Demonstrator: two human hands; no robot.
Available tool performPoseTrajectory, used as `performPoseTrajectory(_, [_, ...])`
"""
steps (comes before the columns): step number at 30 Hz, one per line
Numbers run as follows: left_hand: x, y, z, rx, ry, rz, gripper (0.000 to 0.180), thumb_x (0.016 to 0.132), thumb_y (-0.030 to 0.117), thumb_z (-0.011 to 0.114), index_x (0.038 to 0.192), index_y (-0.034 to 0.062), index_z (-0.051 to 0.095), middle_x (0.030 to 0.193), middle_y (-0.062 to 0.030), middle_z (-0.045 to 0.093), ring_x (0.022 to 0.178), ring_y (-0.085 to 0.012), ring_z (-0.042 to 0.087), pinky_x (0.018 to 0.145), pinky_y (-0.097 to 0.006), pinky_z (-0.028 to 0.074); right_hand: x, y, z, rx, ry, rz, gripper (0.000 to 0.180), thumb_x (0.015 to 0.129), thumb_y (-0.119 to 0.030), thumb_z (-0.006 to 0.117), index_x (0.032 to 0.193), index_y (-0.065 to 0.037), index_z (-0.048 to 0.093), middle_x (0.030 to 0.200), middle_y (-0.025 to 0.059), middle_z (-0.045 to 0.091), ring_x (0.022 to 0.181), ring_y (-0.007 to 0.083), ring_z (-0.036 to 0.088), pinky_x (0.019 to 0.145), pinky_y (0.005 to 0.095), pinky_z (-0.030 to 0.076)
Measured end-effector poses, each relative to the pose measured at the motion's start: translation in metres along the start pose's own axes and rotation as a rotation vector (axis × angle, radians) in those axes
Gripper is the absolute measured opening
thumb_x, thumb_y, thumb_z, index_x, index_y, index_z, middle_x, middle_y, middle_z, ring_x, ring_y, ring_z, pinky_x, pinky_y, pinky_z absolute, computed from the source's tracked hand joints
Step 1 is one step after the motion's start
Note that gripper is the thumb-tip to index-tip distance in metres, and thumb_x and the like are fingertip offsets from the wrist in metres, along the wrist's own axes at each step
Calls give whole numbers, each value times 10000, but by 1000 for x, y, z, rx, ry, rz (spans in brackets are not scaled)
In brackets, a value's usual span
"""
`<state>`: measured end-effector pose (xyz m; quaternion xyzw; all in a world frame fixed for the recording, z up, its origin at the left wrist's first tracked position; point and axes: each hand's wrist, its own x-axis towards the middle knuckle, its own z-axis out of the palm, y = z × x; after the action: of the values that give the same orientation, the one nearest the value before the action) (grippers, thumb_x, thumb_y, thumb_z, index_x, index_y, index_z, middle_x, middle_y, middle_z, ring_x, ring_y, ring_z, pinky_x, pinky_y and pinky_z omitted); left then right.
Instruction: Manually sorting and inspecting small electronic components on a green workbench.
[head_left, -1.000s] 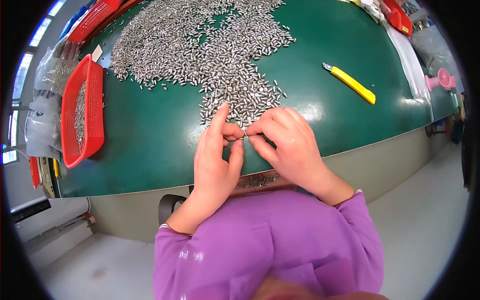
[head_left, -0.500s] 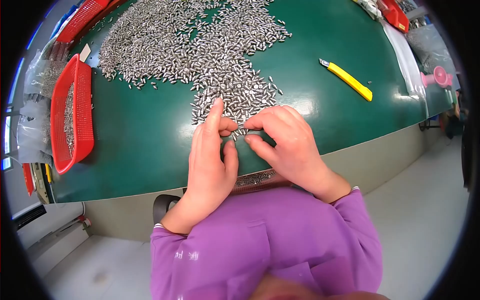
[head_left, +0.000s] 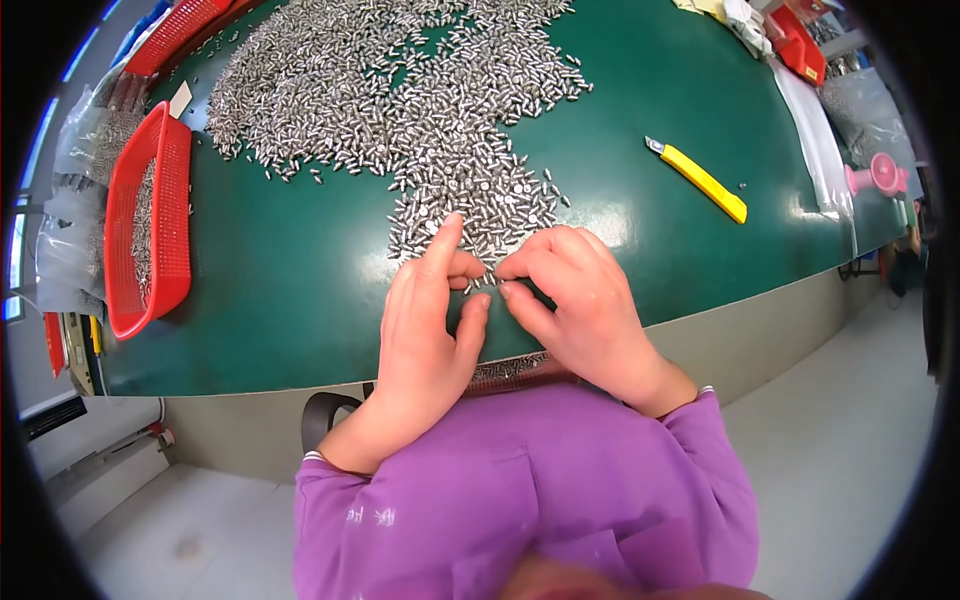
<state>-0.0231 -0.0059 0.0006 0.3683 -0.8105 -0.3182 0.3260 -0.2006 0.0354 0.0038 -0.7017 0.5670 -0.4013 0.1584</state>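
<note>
Green table (head_left: 300, 330) carries small metal pins (head_left: 420, 110) heaped toward 12 o'clock. Left hand (head_left: 425, 330) and right hand (head_left: 580, 300) meet at centre, fingertips (head_left: 478, 300) pinched closed on a few pins.

We see our left hand (head_left: 425, 325) and right hand (head_left: 575, 300) side by side at the near edge of the green table (head_left: 300, 300), fingertips meeting over a few small metal pins (head_left: 482, 282); the left forefinger points up into the near tip of the big heap of silver pins (head_left: 420, 90); a red basket (head_left: 150, 225) holding more pins lies far left; a yellow utility knife (head_left: 700, 180) lies well apart to the right; a pink object (head_left: 875, 178) sits at the right rim; purple sleeves (head_left: 530, 490) fill the lower edge
</note>
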Motion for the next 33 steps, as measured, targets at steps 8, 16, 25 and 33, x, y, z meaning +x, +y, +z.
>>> performPoseTrajectory(8, [3, -1, 1, 1, -7, 4, 791, 778, -117, 677, 1495, 16, 370, 977, -83, 636, 876, -251, 590, 814, -384, 485, -1, -3, 0, 23, 6, 60, 160, 795, 4, 689, 936, -28, 621, 975, 110, 546, 913, 318, 582, 780, 413, 490])
performPoseTrajectory(16, [-1, 0, -7, -31, -26, 1, 781, 774, -148, 604, 1498, 13, 361, 1030, -105, 611, 916, -267, 582, 818, -386, 485, 1, -4, 1, 15, -3, 82, 187, 801, 2, 711, 976, -46, 666, 964, 88, 556, 863, 278, 588, 761, 391, 490])
performPoseTrajectory(25, [-3, -3, -5, -50, 12, 11, 775, 782, -154, 586, 1502, 11, 351, 1025, -107, 611, 908, -269, 587, 787, -379, 494, 0, -4, 1, 7, 11, 68, 222, 781, -49, 762, 974, -65, 654, 954, 84, 565, 888, 292, 586, 758, 400, 487])
performPoseTrajectory(33, [-3, -3, -4, -50, 19, -21, 766, 799, -146, 591, 1507, 13, 347, 1013, -107, 619, 910, -262, 591, 785, -378, 495, 1, -3, 1, -2, -15, 47, 222, 769, -62, 773, 954, -72, 650, 955, 79, 566, 896, 288, 585, 759, 400, 484])
